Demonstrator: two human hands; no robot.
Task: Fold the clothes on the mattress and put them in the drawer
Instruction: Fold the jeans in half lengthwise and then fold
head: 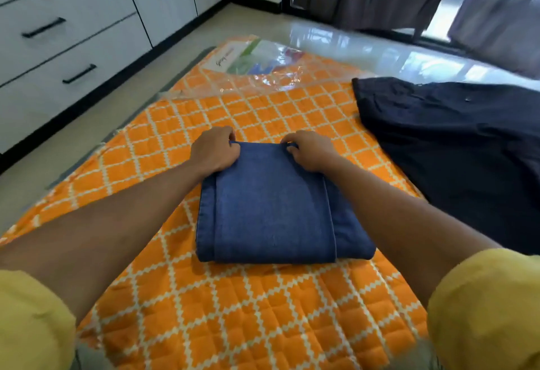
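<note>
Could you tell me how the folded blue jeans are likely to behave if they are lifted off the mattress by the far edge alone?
The folded blue jeans look like thick denim in several layers, so probably fairly heavy for their size. Lifted only at the far edge, where the left hand and right hand grip, the layers would likely sag and unfold. On the quilted mattress they should not slide easily.

you've got the folded jeans (268, 209) on the mattress (233, 311) right in front of you, your hands at their far edge. another garment (455, 147) lies to your right, partly on the mattress, and the drawers (67, 57) stand off left across the floor.
</note>
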